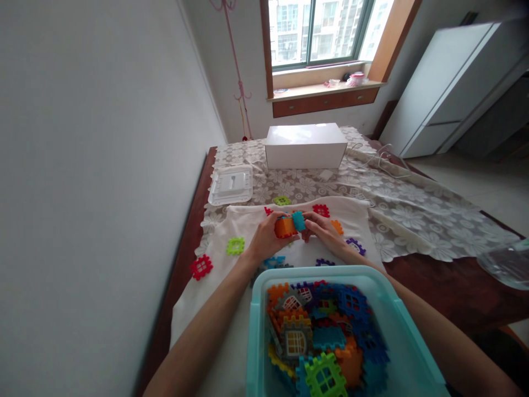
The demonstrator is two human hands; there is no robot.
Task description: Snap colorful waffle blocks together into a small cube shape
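My left hand [264, 238] grips an orange interlocking block piece [285, 227] above a white cloth [248, 231]. My right hand [326, 231] pinches a teal block piece [298, 220] that touches the orange one; the two hands meet in the middle. Loose flat pieces lie on the cloth around them: red [201, 267], green [235, 246], another red [321, 210], a green one [281, 200] and purple [355, 245]. A teal plastic bin [256, 331] close to me is filled with several coloured block pieces [322, 336].
A white box [305, 145] stands at the table's far end, with a clear plastic lid [231, 184] to its left and a white cable [372, 157] on the lace tablecloth. A wall runs along the left. A clear container [506, 262] sits at the right edge.
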